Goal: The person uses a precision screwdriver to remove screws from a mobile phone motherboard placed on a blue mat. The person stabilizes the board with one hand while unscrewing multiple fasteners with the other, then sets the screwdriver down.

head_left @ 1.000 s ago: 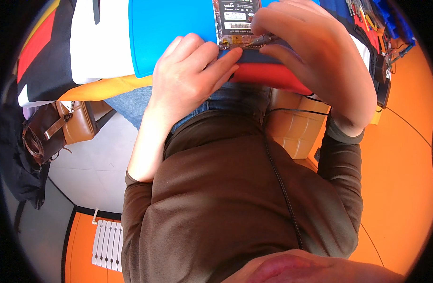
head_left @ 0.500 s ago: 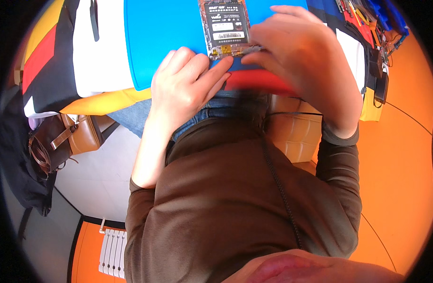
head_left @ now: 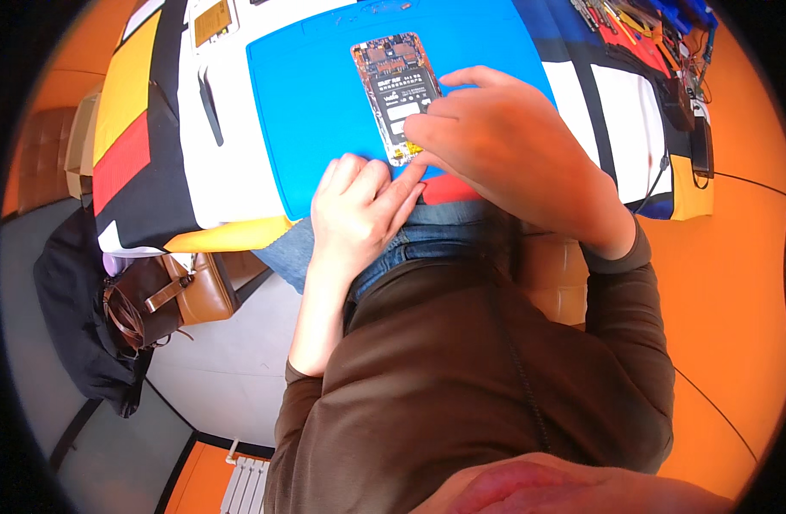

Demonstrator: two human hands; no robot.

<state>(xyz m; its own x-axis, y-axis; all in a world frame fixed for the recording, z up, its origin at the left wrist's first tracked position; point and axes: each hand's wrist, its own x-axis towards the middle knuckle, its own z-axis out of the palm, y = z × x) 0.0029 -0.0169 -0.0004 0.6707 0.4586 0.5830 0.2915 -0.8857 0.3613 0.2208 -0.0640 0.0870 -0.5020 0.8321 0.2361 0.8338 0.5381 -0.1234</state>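
Observation:
An opened smartphone (head_left: 383,53) lies on a blue work mat (head_left: 316,111), its circuit board at the far end and a black labelled battery (head_left: 402,92) in the middle. My left hand (head_left: 354,201) braces the phone's near edge, index finger and thumb stretched along it and the other fingers curled. Over the phone's near right side bends my right hand (head_left: 504,137), with thumb and index finger drawn together by the yellow flex part (head_left: 400,155) at the phone's bottom. Whatever those fingertips pinch is hidden by the hand.
Black tweezers (head_left: 210,107) lie left of the mat on the colour-blocked tablecloth (head_left: 226,184). Another phone part (head_left: 213,21) sits at the far left. Assorted tools (head_left: 624,30) crowd the far right corner. A brown bag (head_left: 209,291) stands below the table's left edge.
The view has shifted, so more of the phone and mat shows. My right hand has drawn in at the phone's near end, covering the grey tip seen earlier. My left hand keeps its place.

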